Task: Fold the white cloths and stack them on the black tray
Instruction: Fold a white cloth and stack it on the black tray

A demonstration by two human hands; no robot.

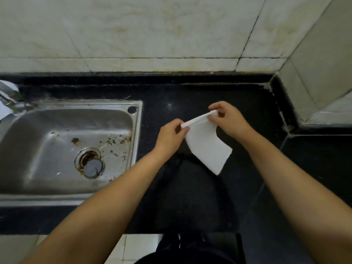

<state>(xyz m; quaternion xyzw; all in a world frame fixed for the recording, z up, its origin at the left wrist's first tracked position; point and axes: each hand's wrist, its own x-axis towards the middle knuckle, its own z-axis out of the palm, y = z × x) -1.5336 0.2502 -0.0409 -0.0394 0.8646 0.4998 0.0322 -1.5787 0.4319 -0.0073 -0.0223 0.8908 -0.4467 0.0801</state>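
While both hands hold it up over the black worktop (238,103), the white cloth (206,147) hangs folded, its upper edge doubled into a narrow band that runs from the left hand (170,135) up and to the right to the right hand (229,118). Each hand's grip is narrow, finger and thumb pinching one end of that band. Below the band the cloth drops as a plain, clean white panel, slightly curved, with its lower corner pointing toward the near edge of the worktop. It hangs above a dark rounded shape on the worktop, hard to make out. To the left sits a steel sink (137,130), stained and flecked with debris round its drain (89,161). Pale tiled wall (152,31) stands at the far side.
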